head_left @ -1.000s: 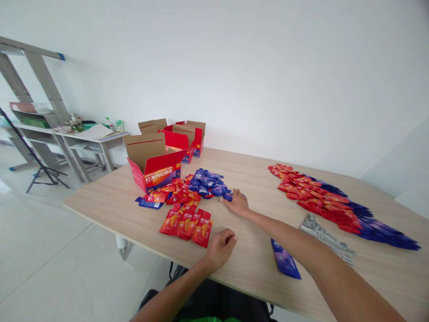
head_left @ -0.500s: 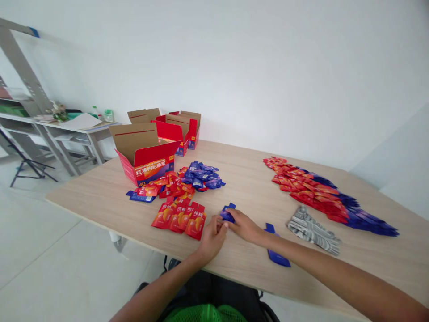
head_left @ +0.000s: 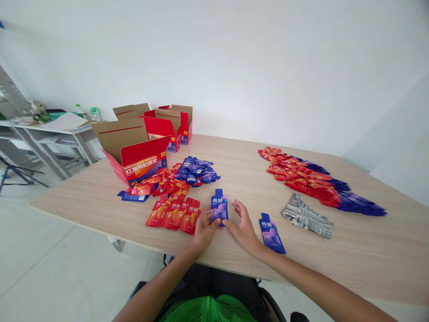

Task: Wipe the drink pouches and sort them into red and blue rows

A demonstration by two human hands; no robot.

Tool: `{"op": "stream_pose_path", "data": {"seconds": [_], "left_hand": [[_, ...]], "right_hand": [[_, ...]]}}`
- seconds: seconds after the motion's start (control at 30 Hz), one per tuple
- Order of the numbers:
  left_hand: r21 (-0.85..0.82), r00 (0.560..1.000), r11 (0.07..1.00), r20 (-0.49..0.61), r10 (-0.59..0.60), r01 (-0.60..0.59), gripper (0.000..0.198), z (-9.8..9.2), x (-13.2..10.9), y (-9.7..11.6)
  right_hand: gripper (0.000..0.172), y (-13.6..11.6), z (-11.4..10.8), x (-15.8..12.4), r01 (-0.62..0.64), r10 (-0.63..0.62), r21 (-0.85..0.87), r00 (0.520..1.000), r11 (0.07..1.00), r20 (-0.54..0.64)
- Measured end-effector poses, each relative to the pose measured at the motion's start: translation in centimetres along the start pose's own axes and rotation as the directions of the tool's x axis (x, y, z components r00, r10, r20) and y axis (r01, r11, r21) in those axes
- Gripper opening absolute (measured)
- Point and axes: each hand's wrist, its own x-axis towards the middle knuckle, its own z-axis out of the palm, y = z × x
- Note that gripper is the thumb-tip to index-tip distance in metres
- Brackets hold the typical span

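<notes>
A blue pouch with a purple fruit print faces up between my hands, just above or on the tabletop. My left hand grips its lower left edge with thumb and fingers. The thumb of my right hand touches the pouch's lower right corner, while the fingers spread apart to its right. Just left of my left hand lies an overlapping row of red pouches. Another blue pouch lies flat on its own to the right of my right hand.
Loose red pouches and a heap of blue pouches lie before an open red carton. More open cartons stand behind. On the right are a striped glove and long overlapping rows of pouches. The table meets a white wall.
The blue pouch now shows its printed front upright, where before it was mostly covered by my hands. My right hand has opened its fingers away from it. The view has shifted slightly.
</notes>
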Motion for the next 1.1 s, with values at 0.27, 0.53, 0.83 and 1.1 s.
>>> {"op": "stream_pose_path", "data": {"seconds": [0.27,0.53,0.83,1.1], "left_hand": [[0.141,0.983,0.973,-0.012,0.185,-0.181,0.044,0.4,-0.9,0.3],[0.439,0.985,0.882,0.09,0.147,-0.172,0.041,0.3,-1.1,0.5],[0.36,0.984,0.917,0.022,0.177,-0.173,0.052,0.6,-1.6,1.8],[0.277,0.99,0.952,-0.024,0.141,-0.129,0.06,0.7,-1.5,2.0]], "right_hand": [[0.048,-1.9,1.3,-0.6,-0.22,0.153,0.238,0.951,0.946,0.27],[0.044,-2.2,2.1,-1.2,-0.159,0.113,0.259,0.976,0.953,0.185],[0.046,-3.0,2.7,-2.2,-0.21,0.133,0.28,0.953,0.937,0.272],[0.058,-3.6,3.4,-2.5,-0.221,0.12,0.342,0.949,0.914,0.291]]}}
